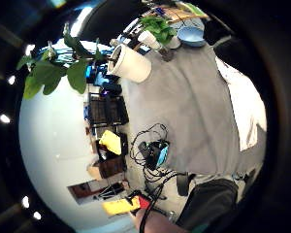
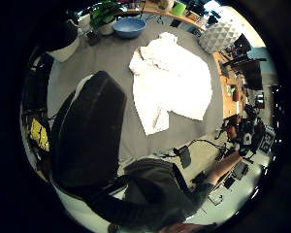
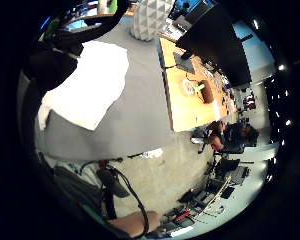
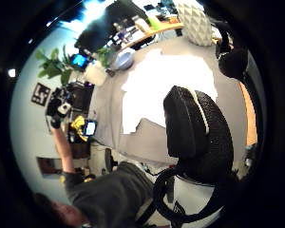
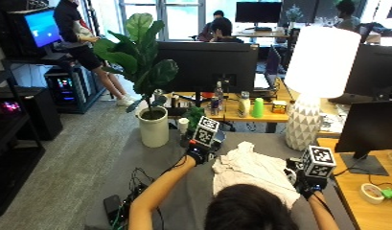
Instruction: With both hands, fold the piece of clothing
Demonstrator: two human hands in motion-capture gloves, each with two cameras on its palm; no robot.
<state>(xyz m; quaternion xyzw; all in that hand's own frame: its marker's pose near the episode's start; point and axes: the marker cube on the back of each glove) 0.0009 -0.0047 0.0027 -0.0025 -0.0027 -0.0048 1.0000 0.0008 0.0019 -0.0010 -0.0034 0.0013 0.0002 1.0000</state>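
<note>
One white garment (image 5: 256,171) lies crumpled on the grey worktop (image 5: 176,191) — soft, light cloth that will likely sag, best pinched at its edges or corners. Two hands, left hand (image 5: 199,154) and right hand (image 5: 308,182), hover beside it; whether either grip is closed — cannot tell.

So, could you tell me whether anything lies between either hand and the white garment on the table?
Nothing visible does. The white garment lies spread on the grey table, with the left hand and right hand raised at its sides.
</note>
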